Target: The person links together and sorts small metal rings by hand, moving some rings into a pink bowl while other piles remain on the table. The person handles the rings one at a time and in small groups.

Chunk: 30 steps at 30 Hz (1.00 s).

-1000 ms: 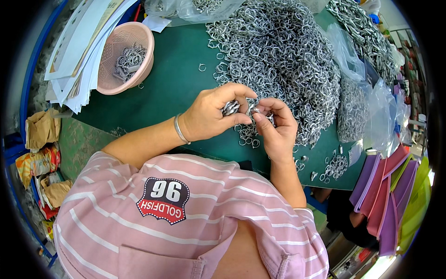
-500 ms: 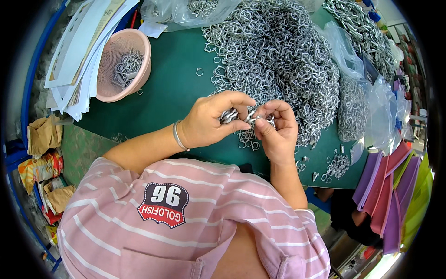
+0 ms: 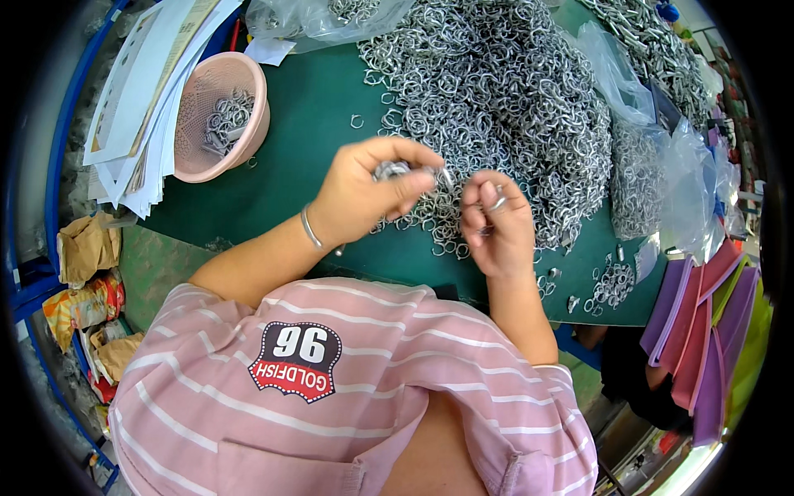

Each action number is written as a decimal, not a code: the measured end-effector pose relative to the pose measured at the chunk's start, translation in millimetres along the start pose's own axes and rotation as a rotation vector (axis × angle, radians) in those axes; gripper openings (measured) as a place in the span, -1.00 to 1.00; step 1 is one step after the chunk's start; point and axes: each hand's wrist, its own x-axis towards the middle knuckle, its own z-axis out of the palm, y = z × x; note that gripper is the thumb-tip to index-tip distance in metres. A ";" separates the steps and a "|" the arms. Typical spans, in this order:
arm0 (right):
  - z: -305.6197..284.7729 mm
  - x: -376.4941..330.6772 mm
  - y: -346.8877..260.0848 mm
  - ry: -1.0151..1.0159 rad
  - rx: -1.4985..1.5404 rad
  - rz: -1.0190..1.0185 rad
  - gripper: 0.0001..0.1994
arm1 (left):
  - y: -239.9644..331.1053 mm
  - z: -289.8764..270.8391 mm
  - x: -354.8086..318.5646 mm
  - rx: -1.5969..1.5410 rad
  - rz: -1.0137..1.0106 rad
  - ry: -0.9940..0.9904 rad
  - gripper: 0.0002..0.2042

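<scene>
Metal pieces (image 3: 389, 169) gripped in left hand (image 3: 361, 180); ring (image 3: 497, 203) against right hand (image 3: 507, 236), fingers curled.

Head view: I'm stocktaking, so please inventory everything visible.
Ring pile: one, silver, upper middle
Ring cluster: one, silver, lower right
Metal heap: one, silver, upper right
Basket: one, pink, upper left
Papers: several, mostly white, beside basket
Bags: several, transparent, top and right
Table: one, green, under pile
Packages: several, brown and orange, left
Strips: several, purple, red, lime, right
Shirt: one, pink-white, bottom
Bracelet: one, silver, left wrist
Left hand: one, centre, holding metal pieces
Right hand: one, right of centre
</scene>
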 end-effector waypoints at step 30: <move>28.0 28.3 11.5 -0.140 -1.649 -0.522 -0.91 | 2.1 -30.1 6.1 0.750 0.227 0.017 -0.86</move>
